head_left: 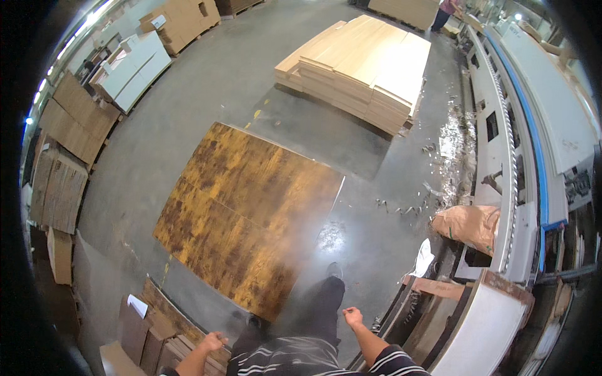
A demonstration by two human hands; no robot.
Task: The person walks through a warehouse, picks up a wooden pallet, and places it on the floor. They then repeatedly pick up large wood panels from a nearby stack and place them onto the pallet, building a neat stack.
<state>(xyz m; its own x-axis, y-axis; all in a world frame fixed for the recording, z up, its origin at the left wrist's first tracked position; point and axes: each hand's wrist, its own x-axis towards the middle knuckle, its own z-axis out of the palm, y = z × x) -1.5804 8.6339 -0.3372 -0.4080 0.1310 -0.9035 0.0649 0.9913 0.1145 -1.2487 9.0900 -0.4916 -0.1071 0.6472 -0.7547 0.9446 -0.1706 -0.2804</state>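
Note:
My left hand [214, 341] hangs low beside my left leg, its fingers loosely curled in with nothing visible in them. The stack of brown boards [150, 341] at the lower left is nearest to it. On the other side, my right hand [353, 315] is held out by my right thigh, fingers closed and nothing showing in it. Neither hand touches any object. In front of my feet, large brown wood-grain panels [251, 207] lie low over the floor, edge to edge, with a dark mottled finish.
A stack of pale wood boards [370, 62] stands ahead. A long machine [511, 144] runs along the right, with a brown sack [470, 227] and shavings beside it. A white-faced bench [480, 326] is near right. Board stacks [59, 188] line the left. Another person [443, 15] stands far off.

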